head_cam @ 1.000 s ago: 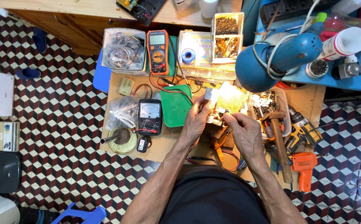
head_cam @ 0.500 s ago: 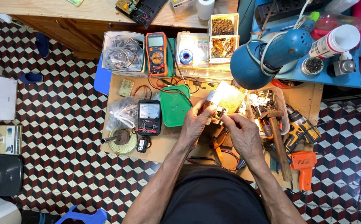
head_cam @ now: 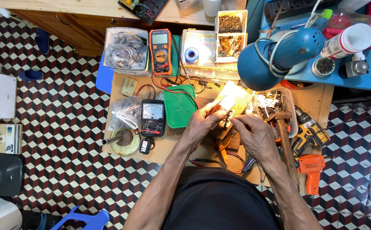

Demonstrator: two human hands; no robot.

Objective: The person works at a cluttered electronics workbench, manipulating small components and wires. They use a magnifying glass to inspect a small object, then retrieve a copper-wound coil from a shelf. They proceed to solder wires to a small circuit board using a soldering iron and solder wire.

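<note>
Circuit board [head_cam: 233,99], pale and brightly lit under the blue desk lamp [head_cam: 279,53], sits tilted above the small wooden work table [head_cam: 317,98], just beyond your fingertips. Your left hand [head_cam: 202,123] grips it from below and to the left, fingers curled closed around its lower edge where a copper-coloured coil part shows. Your right hand [head_cam: 255,135] comes in from the lower right, fingers pinched narrowly together at the board's bottom edge; whether they hold anything small there I cannot tell. Just left of your left hand lies a green plastic lid [head_cam: 179,106], and beside that a black analog multimeter [head_cam: 152,118] with red leads. Farther left are a clear bag [head_cam: 123,114] and a round tin [head_cam: 124,142] with a metal tool lying in it. Above, an orange digital multimeter [head_cam: 160,51] stands next to a clear box of wires [head_cam: 125,50]. To the right of your right hand rests a hammer [head_cam: 284,136] across a parts tray [head_cam: 290,102], with a yellow drill [head_cam: 307,132] and an orange tool [head_cam: 311,168] nearby.
</note>
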